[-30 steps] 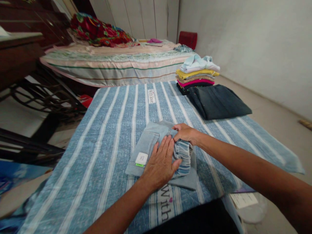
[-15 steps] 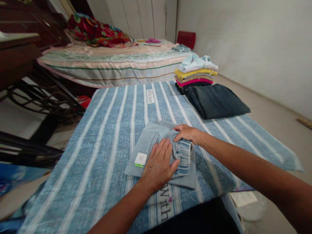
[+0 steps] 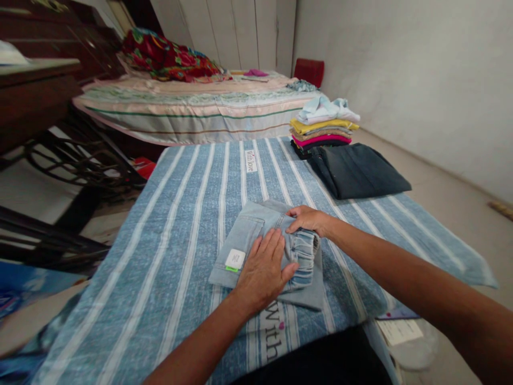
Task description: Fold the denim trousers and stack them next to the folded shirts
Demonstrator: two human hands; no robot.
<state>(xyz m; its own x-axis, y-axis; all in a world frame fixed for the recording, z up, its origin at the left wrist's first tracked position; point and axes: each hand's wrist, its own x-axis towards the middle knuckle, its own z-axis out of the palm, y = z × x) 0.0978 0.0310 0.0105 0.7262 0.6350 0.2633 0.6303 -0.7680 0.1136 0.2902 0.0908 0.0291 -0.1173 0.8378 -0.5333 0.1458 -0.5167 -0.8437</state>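
Light blue folded jeans (image 3: 248,230) with a gathered elastic waistband lie on the striped cloth, a white label with a green strip on the pocket side. My left hand (image 3: 264,267) rests flat on top of them, fingers stretched out and thumb apart. At the far end of the waistband, my right hand (image 3: 306,220) grips the jeans' edge, its thumb on top and the other fingers partly hidden. Part of the folded denim sticks out beneath the upper layers toward me.
Dark folded trousers (image 3: 363,170) lie at the right, in front of a stack of folded clothes (image 3: 324,125). Beyond the striped cloth (image 3: 160,230) stands a bed (image 3: 192,115) with a red floral blanket (image 3: 168,56). A sewing-machine table (image 3: 36,91) stands left.
The view has shifted slightly, so the scene sits a little lower and to the right. Both hands stay in place on the jeans.
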